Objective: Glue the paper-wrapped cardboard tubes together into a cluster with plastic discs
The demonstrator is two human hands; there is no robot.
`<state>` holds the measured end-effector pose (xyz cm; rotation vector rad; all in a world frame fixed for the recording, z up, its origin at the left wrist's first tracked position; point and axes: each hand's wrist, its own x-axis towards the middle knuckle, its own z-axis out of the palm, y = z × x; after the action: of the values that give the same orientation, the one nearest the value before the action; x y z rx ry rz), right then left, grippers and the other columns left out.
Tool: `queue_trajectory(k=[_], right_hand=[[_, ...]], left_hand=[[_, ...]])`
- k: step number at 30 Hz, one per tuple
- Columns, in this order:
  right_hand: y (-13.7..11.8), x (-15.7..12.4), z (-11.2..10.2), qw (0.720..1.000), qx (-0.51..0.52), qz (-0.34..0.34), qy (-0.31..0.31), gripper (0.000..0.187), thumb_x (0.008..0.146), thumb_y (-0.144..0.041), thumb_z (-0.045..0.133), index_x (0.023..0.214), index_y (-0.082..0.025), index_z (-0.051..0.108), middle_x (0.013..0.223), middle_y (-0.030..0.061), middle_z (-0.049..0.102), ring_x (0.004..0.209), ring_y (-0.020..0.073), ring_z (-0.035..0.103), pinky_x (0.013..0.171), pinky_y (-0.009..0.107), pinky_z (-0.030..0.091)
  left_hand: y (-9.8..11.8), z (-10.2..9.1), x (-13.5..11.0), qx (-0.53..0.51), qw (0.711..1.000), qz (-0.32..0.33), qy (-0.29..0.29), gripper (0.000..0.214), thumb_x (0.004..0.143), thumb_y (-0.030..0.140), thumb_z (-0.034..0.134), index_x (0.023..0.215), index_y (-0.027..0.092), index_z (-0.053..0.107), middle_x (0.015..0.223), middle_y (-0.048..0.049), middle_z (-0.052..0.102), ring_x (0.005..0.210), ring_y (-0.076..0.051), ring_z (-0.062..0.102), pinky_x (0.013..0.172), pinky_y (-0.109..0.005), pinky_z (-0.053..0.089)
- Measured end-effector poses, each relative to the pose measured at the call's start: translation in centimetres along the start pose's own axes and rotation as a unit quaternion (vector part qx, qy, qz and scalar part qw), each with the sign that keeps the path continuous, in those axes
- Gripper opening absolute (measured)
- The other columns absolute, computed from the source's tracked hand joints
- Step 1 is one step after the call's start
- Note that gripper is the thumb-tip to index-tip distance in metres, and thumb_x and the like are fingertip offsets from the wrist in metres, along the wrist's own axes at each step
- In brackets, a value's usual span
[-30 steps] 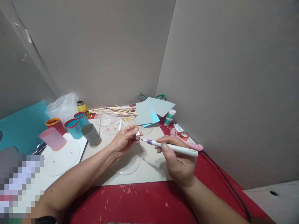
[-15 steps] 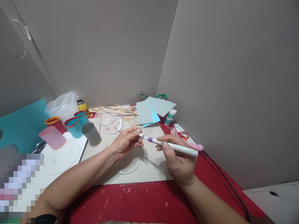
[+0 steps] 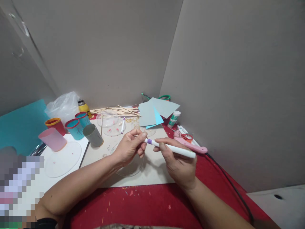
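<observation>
My right hand (image 3: 182, 167) grips a white marker (image 3: 179, 150) with a purple band near its front end. The marker slopes up to the left. My left hand (image 3: 130, 144) is closed in a pinch at the marker's front end, on a small white cap that the fingers now mostly hide. Both hands are held above a pale board (image 3: 154, 173). Under the left hand lies a clear round plastic disc (image 3: 130, 173), partly covered by it.
Paper cups in blue (image 3: 74, 129), grey (image 3: 92, 135), pink (image 3: 52, 140) and red (image 3: 58, 126) stand at left. Behind are wooden sticks (image 3: 114, 112), grey paper sheets (image 3: 147, 114) and a yellow bottle (image 3: 84, 109). A pink corded tool (image 3: 195, 147) and small green-white jars (image 3: 173, 119) lie at right.
The marker in my right hand has moved left, closing the gap to the left fingertips. The white cap, visible between the left fingers before, is now mostly hidden.
</observation>
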<state>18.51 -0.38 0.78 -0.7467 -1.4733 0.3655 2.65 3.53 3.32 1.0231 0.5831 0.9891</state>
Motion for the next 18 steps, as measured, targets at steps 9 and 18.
queue_trajectory(k=[9, 18], right_hand=[[-0.5, -1.1, 0.9, 0.999, 0.034, 0.016, -0.011, 0.018, 0.097, -0.018, 0.062, 0.107, -0.028, 0.072, 0.084, -0.002, 0.079, 0.07, 0.0133, 0.075, 0.068, 0.025, 0.06], [2.6, 2.1, -0.5, 0.987, -0.115, 0.097, -0.048, 0.026, 0.094, -0.038, 0.058, 0.095, -0.018, 0.074, 0.073, 0.0042, 0.077, 0.069, 0.0194, 0.074, 0.064, 0.029, 0.058]], left_hand=[[-0.9, 1.1, -1.6, 0.136, 0.981, 0.133, 0.037, 0.044, 0.093, 0.062, 0.058, 0.08, 0.02, 0.052, 0.048, 0.0114, 0.037, 0.039, -0.005, 0.035, 0.04, -0.016, 0.038], [-0.1, -1.1, 1.7, 0.249, 0.967, -0.042, 0.014, 0.053, 0.092, 0.064, 0.056, 0.121, 0.02, 0.055, 0.089, -0.0021, 0.063, 0.049, -0.01, 0.061, 0.048, -0.024, 0.05]])
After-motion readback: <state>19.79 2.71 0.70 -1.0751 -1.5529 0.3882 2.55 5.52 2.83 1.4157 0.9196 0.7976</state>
